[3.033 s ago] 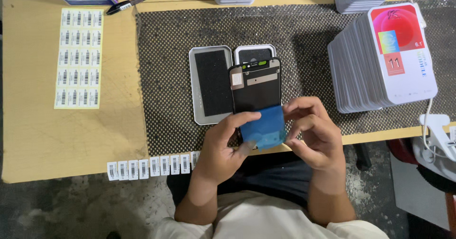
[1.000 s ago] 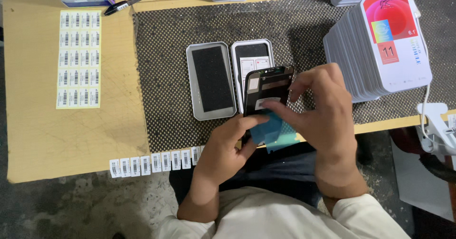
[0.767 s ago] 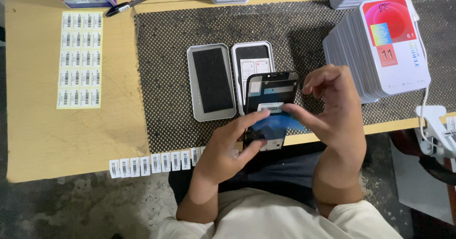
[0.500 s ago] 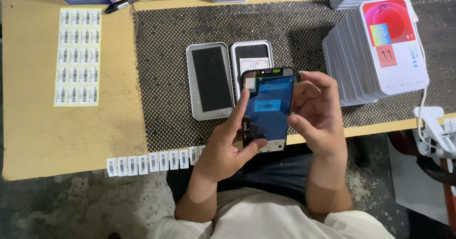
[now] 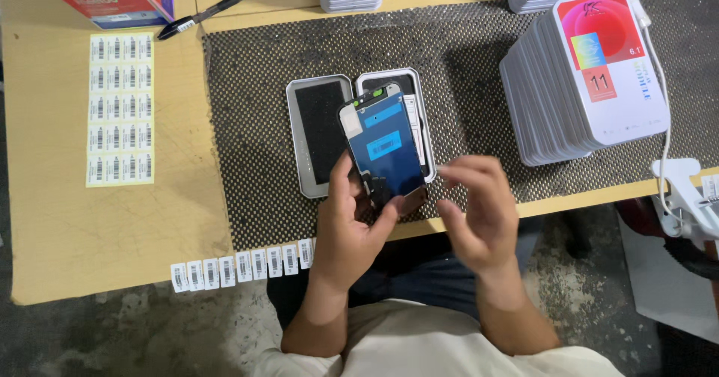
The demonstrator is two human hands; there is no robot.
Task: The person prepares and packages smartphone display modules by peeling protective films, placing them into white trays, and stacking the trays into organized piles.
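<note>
Head view, now. Left hand (image 5: 352,223) grips a phone screen (image 5: 383,146) by its lower end, thumb on the left edge, fingers wrapped under the right; screen is upright-tilted above the mat (image 5: 247,122), blue film side w/ two labels facing the camera. Right hand (image 5: 479,212) is free and holds nothing, fingers loosely curled, just right of the screen, not touching it.

Change vs. 0.5 s ago: both hands were then on the screen; the right has let go and drawn off to the right, the screen staying in the left hand alone at approx. the same spot. Vs. 3 s ago: the blue film lay low between the hands under a dark back face; now it covers the face turned up. Judged: film handling on this piece looks finished, screen ready to set down.

Containers: open case (image 5: 356,134) lies flat on the mat directly behind the screen; left half shows a dark foam pad, nothing on it; right half mostly hidden by the screen, contents cannot be told. Stack of closed white boxes (image 5: 584,85) stands at right on the surface (image 5: 112,235); label sheet (image 5: 121,110) at left.
</note>
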